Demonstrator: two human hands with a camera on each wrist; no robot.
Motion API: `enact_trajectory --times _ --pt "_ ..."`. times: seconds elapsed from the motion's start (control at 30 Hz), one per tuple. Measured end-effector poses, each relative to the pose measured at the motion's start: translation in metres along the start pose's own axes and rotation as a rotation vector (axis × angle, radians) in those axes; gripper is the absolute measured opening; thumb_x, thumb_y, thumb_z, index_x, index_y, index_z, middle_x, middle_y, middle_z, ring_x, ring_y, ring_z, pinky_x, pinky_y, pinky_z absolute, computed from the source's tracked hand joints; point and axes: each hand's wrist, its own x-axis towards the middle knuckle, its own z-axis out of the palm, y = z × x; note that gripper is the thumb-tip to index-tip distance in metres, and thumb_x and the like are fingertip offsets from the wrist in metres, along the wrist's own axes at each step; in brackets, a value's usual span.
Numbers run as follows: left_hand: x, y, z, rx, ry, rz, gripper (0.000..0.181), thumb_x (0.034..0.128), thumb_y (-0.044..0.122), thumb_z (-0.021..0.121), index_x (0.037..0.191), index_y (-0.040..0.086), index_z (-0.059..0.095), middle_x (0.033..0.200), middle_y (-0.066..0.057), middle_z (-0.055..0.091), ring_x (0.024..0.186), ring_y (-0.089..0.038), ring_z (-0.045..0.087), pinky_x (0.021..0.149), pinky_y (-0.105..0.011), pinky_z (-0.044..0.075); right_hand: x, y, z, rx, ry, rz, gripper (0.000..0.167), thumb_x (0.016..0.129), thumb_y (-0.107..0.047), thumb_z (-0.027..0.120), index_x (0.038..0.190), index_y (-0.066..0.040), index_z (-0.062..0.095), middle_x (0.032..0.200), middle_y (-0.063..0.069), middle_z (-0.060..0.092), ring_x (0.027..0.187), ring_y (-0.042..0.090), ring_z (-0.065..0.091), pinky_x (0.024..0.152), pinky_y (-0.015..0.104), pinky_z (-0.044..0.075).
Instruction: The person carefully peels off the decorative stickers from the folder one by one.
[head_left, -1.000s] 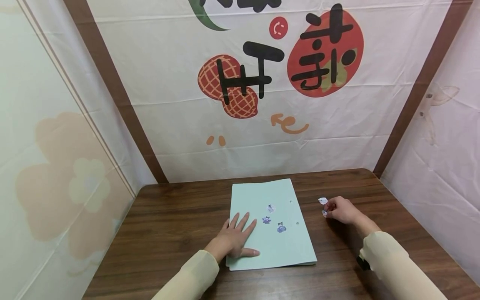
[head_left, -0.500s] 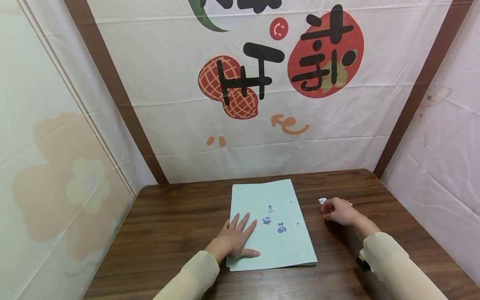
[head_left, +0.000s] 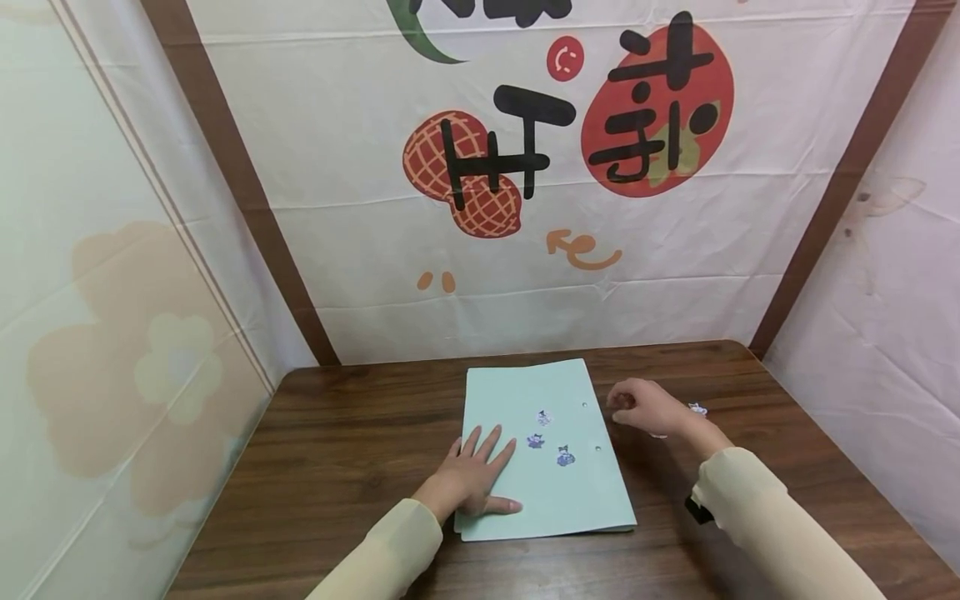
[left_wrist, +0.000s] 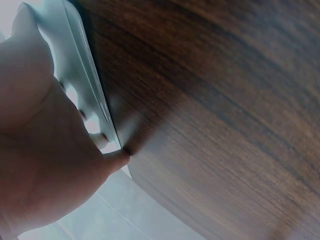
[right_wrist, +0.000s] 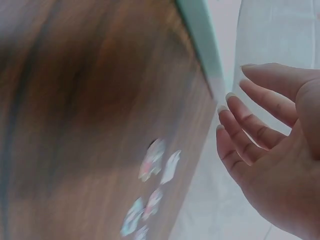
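Observation:
My left hand lies with spread fingers on the lower left of a pale green folder. Three small purple-and-white stickers are on the folder's face. Just off the folder's right edge, my right hand is above the table with bent fingers. Its fingers show relaxed and curved in the right wrist view, with nothing visible between them. Loose stickers lie beside and partly behind this hand; the right wrist view shows several on the wood. In the left wrist view, my left hand covers part of the folder's edge.
The dark wooden table extends on both sides of the folder. Behind it hangs a white printed cloth, with more cloth at the left and right sides. Two tiny pale dots are near the folder's right edge.
My right hand has moved left from the loose stickers toward the folder's right edge, and its fingers have come away from the sticker they were touching. My left hand has stayed put.

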Motion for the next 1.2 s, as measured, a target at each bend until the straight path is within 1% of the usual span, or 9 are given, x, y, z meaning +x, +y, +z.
enact_trajectory --times 0.1,0.23,0.57,0.7,0.73,0.83,0.97,1.1,1.2 --pt "-0.001 0.001 -0.002 -0.003 0.000 0.004 0.099 0.0881 0.081 0.050 0.166 0.030 0.016 0.173 -0.005 0.003 0.158 -0.038 0.004 0.123 -0.059 0.012 0.009 -0.010 0.004 -0.007 0.005 -0.023 0.024 0.093 -0.005 0.068 0.115 0.004 0.068 0.104 0.015 0.068 0.092 0.026 0.061 0.081 0.045 0.053" --pt "-0.001 0.002 -0.003 -0.007 -0.004 0.002 0.099 0.0885 0.081 0.050 0.166 0.030 0.015 0.173 -0.005 0.002 0.158 -0.038 0.003 0.124 -0.059 0.011 0.020 -0.022 0.010 -0.011 -0.011 -0.052 0.029 0.092 -0.003 0.068 0.120 0.006 0.066 0.108 0.020 0.067 0.097 0.033 0.062 0.086 0.048 0.053" --pt "-0.009 0.008 -0.010 0.002 -0.036 -0.022 0.098 0.0892 0.081 0.049 0.166 0.030 0.014 0.173 -0.004 0.001 0.158 -0.038 0.003 0.123 -0.060 0.011 0.041 -0.037 0.035 -0.061 -0.107 -0.081 0.048 0.090 -0.005 0.074 0.134 0.007 0.059 0.128 0.024 0.062 0.119 0.041 0.059 0.101 0.055 0.047" --pt "-0.005 0.006 -0.005 0.008 -0.023 -0.022 0.099 0.0884 0.082 0.049 0.166 0.030 0.015 0.173 -0.004 0.002 0.158 -0.038 0.003 0.123 -0.060 0.011 0.048 -0.043 0.044 -0.087 -0.118 -0.107 0.050 0.088 -0.007 0.075 0.134 0.009 0.059 0.129 0.025 0.062 0.122 0.040 0.057 0.105 0.055 0.045" --pt "-0.004 0.005 -0.004 0.009 -0.018 -0.022 0.099 0.0882 0.082 0.049 0.166 0.030 0.016 0.173 -0.004 0.003 0.158 -0.037 0.003 0.123 -0.059 0.012 0.050 -0.045 0.045 -0.092 -0.122 -0.107 0.050 0.089 -0.007 0.075 0.134 0.009 0.059 0.129 0.025 0.061 0.123 0.040 0.057 0.106 0.055 0.044" --pt "-0.008 0.008 -0.009 0.010 -0.022 -0.014 0.098 0.0892 0.080 0.050 0.166 0.028 0.017 0.173 -0.006 0.004 0.157 -0.038 0.005 0.123 -0.059 0.013 0.055 -0.048 0.051 -0.118 -0.142 -0.098 0.050 0.090 -0.009 0.074 0.134 0.009 0.059 0.130 0.024 0.060 0.123 0.039 0.056 0.108 0.054 0.043" --pt "-0.020 0.016 -0.023 0.016 -0.038 -0.019 0.097 0.0900 0.078 0.051 0.165 0.026 0.020 0.173 -0.007 0.008 0.157 -0.038 0.008 0.123 -0.058 0.016 0.060 -0.051 0.056 -0.115 -0.178 -0.059 0.050 0.092 -0.011 0.072 0.137 0.007 0.059 0.134 0.023 0.056 0.126 0.038 0.053 0.110 0.054 0.041" --pt "-0.023 0.017 -0.025 0.023 -0.035 -0.025 0.097 0.0900 0.079 0.051 0.166 0.028 0.019 0.173 -0.005 0.007 0.157 -0.037 0.009 0.123 -0.057 0.016 0.064 -0.053 0.059 -0.122 -0.189 -0.038 0.048 0.091 -0.012 0.072 0.135 0.005 0.060 0.135 0.022 0.055 0.128 0.038 0.051 0.112 0.054 0.039" --pt "-0.023 0.017 -0.026 0.021 -0.044 -0.031 0.095 0.0913 0.077 0.051 0.166 0.027 0.018 0.173 -0.005 0.006 0.157 -0.036 0.008 0.124 -0.057 0.015 0.066 -0.053 0.061 -0.140 -0.187 -0.035 0.047 0.091 -0.011 0.072 0.134 0.004 0.062 0.134 0.020 0.055 0.125 0.036 0.052 0.110 0.053 0.040"
